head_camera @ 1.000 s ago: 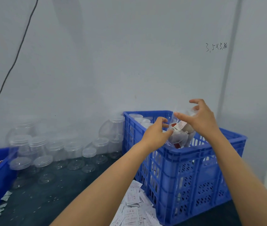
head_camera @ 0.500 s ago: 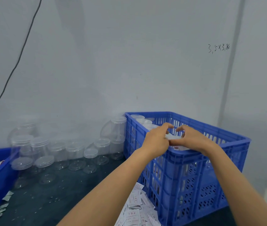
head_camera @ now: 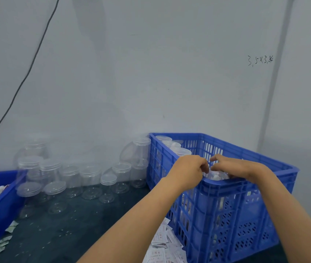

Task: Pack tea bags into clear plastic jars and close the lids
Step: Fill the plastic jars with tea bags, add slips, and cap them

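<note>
Both hands sit over the near rim of the blue perforated plastic crate [head_camera: 226, 205] at the tabletop's right edge. The left hand [head_camera: 190, 168] and right hand [head_camera: 234, 168] have fingers curled down onto a filled clear plastic jar [head_camera: 216, 175], which stands upright just inside the crate's near wall, directly beneath and between them; whether they truly clasp it, I cannot tell. Both hands are equally near. Judgement: the jar is being set down; empty clear lidded jars [head_camera: 86, 175] wait to the left.

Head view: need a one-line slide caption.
Both hands, left hand and right hand, lower a filled clear jar into the blue crate beside empty jars.
</note>
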The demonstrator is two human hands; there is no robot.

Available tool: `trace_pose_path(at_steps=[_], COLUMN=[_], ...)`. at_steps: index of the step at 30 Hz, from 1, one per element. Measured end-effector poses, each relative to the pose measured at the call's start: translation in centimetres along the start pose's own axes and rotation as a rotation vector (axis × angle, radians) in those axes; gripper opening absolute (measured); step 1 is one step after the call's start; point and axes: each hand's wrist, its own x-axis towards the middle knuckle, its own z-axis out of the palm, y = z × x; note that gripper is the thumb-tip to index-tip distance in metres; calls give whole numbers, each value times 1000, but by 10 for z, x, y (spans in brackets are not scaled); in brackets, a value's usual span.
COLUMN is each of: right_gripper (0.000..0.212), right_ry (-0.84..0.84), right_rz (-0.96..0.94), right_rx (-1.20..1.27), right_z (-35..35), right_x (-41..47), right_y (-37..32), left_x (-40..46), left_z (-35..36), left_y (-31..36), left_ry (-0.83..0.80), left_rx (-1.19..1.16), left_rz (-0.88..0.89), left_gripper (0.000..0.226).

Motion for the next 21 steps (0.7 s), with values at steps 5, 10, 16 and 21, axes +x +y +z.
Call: trace_pose_path(at_steps=[5,10,16,21], right_gripper=[50,37,25,23], right_ry=[44,239,460,525], right_rz=[-10,-60,-128,-325], right_rx=[-6,-106,14,124], right_z=[1,15,40,78], right_x=[7,23,27,14], right_y=[4,5,-17,-68], left_x=[-3,-20,-46,-73], left_z=[6,9,3,-7], left_y=[0,-9,-29,-63], left_ry=[43,136,199,305], left_rx=[-16,-80,-114,-125], left_rz=[28,75,179,120], left_gripper=[36,32,34,37])
